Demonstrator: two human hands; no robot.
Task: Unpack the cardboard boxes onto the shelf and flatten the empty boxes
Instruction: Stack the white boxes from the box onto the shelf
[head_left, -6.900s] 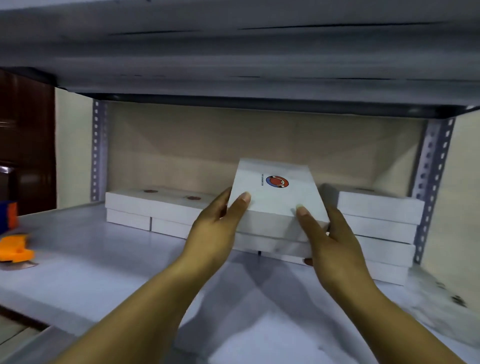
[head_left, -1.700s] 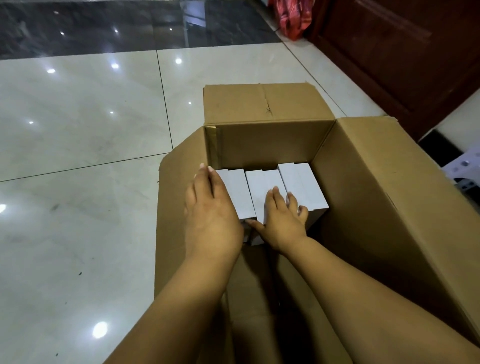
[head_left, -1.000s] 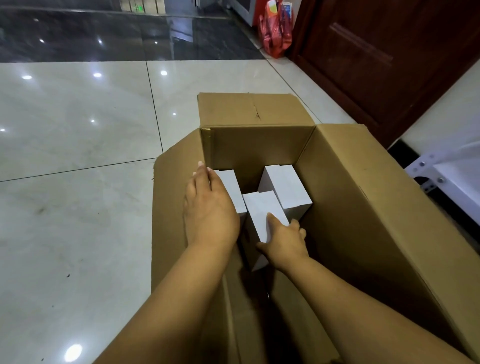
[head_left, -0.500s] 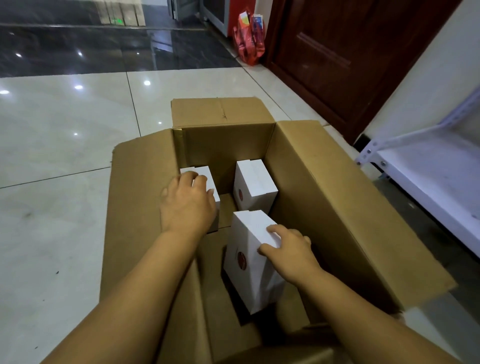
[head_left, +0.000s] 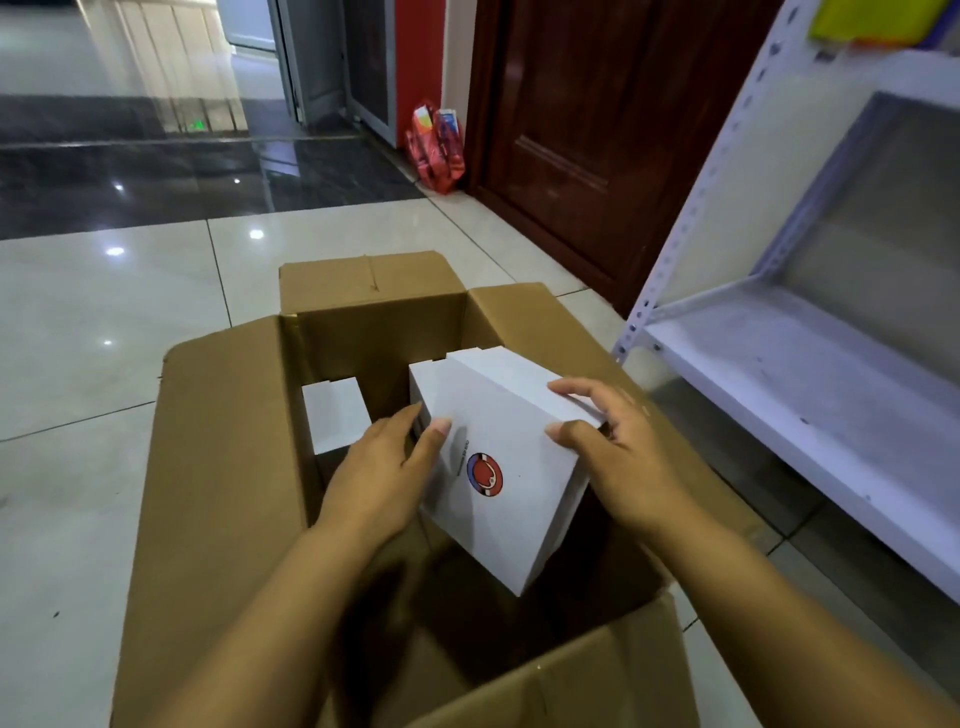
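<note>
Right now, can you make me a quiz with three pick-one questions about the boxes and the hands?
1. Where does the shelf stand from the cardboard box?
A. To its right
B. To its left
C. Inside it

2. What colours are in the round mark on the held white box?
A. Green and yellow
B. Red and blue
C. Black and pink

3. How is the held white box carried?
A. By the left hand alone
B. It lies on the floor
C. Between both hands

Answers:
1. A, since the shelf's white boards fill the right side of the view.
2. B, as the mark shows a red circle with blue edges.
3. C, because the left hand grips one side and the right hand the other, above the cardboard box where another white box remains.
</note>
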